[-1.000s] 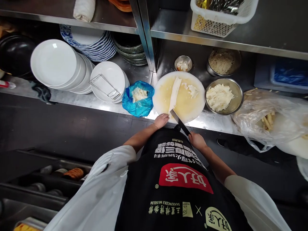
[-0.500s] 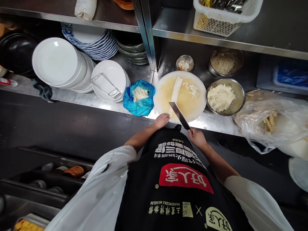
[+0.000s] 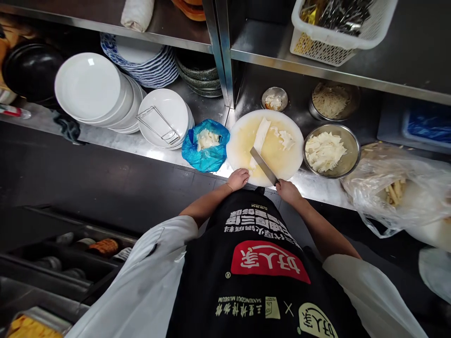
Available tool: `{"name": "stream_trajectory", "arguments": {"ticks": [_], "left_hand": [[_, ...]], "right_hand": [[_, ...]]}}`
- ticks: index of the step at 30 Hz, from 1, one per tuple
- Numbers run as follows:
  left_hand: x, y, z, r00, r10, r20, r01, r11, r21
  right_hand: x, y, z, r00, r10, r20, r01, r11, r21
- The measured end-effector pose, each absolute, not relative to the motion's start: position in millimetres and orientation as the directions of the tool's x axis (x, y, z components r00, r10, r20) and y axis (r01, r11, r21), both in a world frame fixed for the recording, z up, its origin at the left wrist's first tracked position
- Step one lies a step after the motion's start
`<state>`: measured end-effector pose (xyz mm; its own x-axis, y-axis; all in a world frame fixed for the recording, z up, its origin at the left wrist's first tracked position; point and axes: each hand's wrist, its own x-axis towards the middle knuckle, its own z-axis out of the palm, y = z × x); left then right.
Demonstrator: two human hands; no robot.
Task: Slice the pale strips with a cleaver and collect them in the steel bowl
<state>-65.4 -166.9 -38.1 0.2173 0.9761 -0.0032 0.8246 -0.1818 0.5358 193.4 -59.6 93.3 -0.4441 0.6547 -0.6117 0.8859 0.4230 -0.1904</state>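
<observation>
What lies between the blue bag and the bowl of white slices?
The board, bearing a strip and scraps, with the knife over it: head view.

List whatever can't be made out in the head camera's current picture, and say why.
All in the head view:
- Handle of the knife: covered by the right hand.
- Whether the left hand touches the pale strip: too small to tell.
- Lower contents of the blue bag: hidden by its sides.
- Top of the white basket: cut off by the upper edge.
- Far side of the clear bag: cut off by the right edge.
</observation>
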Motion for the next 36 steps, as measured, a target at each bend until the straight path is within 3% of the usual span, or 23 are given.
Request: {"name": "stream_trajectory", "arguments": {"ticks": [2, 7, 12, 17, 22, 27, 32, 36], "left_hand": [[-64.4, -162.3, -36.7, 0.209, 0.978, -0.012, 0.823, -0.169, 0.543], [-62.9, -151.3, -34.6, 0.174, 0.984, -0.047, 0.823, -0.119, 0.556], [-62.7, -145.2, -33.4, 0.129, 0.99, -0.053, 0.81, -0.074, 0.582], [-62.0, -141.0, -30.3, 0.096, 0.991, -0.091, 0.796, -0.022, 0.604], [-63.4, -137.1, -26.4, 0.099, 0.989, -0.109, 0.791, -0.012, 0.611], [-63.4, -136.1, -24.5, 0.082, 0.99, -0.119, 0.795, 0.007, 0.607], [-64.5, -133.9, -22.4, 0.096, 0.988, -0.117, 0.79, -0.004, 0.613], [-64.5, -132.8, -21.9, 0.075, 0.988, -0.132, 0.776, 0.026, 0.631]], "right_hand": [[195.1, -51.6, 96.7, -0.444, 0.643, -0.624, 0.88, 0.446, -0.166], [187.4, -37.7, 97.9, -0.484, 0.747, -0.456, 0.874, 0.439, -0.208], [181.2, -17.7, 89.9, -0.45, 0.663, -0.598, 0.884, 0.427, -0.191], [175.6, 3.3, 90.7, -0.476, 0.761, -0.441, 0.88, 0.418, -0.227], [166.2, 22.1, 90.8, -0.437, 0.681, -0.587, 0.892, 0.41, -0.188], [156.2, 37.2, 94.7, -0.443, 0.791, -0.422, 0.896, 0.396, -0.199], [150.3, 56.6, 89.2, -0.41, 0.713, -0.568, 0.908, 0.378, -0.18], [150.5, 72.9, 90.4, -0.442, 0.783, -0.438, 0.897, 0.39, -0.208]]}}
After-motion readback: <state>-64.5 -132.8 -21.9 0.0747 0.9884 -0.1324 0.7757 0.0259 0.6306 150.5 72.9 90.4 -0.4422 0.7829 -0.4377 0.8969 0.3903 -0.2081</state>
